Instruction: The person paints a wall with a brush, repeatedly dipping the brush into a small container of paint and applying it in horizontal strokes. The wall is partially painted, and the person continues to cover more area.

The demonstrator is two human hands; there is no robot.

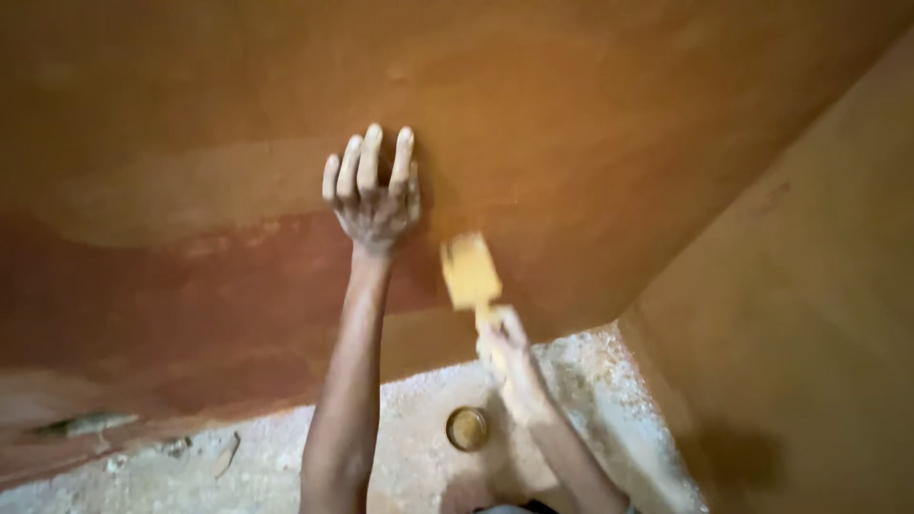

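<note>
My left hand (pixel 373 190) is pressed flat against a large orange-brown wooden panel (pixel 571 114), fingers spread upward. My right hand (pixel 503 347) grips the handle of a paintbrush (pixel 469 271) with wide yellow-coated bristles, held up against the same panel just right of my left wrist. The brush is blurred. The panel's lower left part looks darker and redder than the upper part.
A small round tin (pixel 467 428) with yellowish liquid sits on the rough, speckled concrete floor (pixel 419 447) below my arms. A second wooden panel (pixel 800 314) rises at the right and meets the first at a corner. Debris lies along the floor's left edge.
</note>
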